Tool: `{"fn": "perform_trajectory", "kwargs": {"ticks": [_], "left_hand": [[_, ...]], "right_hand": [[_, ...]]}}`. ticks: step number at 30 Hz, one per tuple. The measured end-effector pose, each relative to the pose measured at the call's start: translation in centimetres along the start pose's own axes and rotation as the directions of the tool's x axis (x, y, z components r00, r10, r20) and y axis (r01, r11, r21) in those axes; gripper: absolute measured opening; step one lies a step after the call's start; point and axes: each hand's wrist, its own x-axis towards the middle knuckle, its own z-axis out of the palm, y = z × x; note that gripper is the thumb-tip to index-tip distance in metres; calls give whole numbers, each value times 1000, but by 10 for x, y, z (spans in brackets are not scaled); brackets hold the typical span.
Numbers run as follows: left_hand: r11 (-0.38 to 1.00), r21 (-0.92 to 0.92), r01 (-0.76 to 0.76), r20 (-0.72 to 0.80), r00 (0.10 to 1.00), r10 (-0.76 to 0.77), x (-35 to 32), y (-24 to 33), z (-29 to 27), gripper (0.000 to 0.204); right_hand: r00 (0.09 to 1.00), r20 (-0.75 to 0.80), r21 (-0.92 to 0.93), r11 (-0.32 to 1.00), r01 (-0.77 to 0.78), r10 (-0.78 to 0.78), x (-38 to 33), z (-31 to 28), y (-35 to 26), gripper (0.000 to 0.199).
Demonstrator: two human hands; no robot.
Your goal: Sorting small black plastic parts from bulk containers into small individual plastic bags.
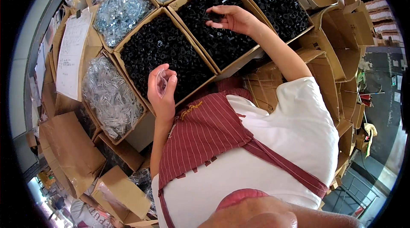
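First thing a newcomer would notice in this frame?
Probably the open cardboard boxes packed with small black parts, filling the upper middle of the view. The right hand reaches into one of them and pinches a few black parts, while the left hand holds a small clear bag over the neighbouring box. To the left sit boxes of shiny metal hardware, and a red striped apron fills the lower centre.

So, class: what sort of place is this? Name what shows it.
Probably a hardware packing or parts stockroom: open cardboard boxes of small black parts, boxes of silver screws, and the hands, the left hand pinching a small clear bag.
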Motion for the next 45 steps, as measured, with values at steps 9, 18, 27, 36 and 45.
{"fn": "perform_trajectory", "kwargs": {"ticks": [9, 18, 27, 36, 45], "left_hand": [[1000, 1, -22, -18, 1000, 22, -1, -3, 0, 34], [996, -55, -67, -58, 996, 64, -2, -3, 2, 33], [999, -29, -37, -4, 999, 37, -2, -2, -1, 29], [999, -19, -34, -48, 998, 33, -4, -4, -1, 27], [995, -70, -75, -93, 993, 68, -4, -7, -1, 29]], "right_hand": [[986, -115, -210, 967, -144, 122, 1, -16, -5, 60], [993, -59, -76, 992, -103, 98, -7, 8, -15, 56], [993, -37, -287, 951, -116, 111, -1, -19, -11, 39], [982, -188, -479, 873, -88, -4, 0, -20, -11, 32], [996, 90, 183, 983, -22, 5, 0, -5, -12, 57]]}}
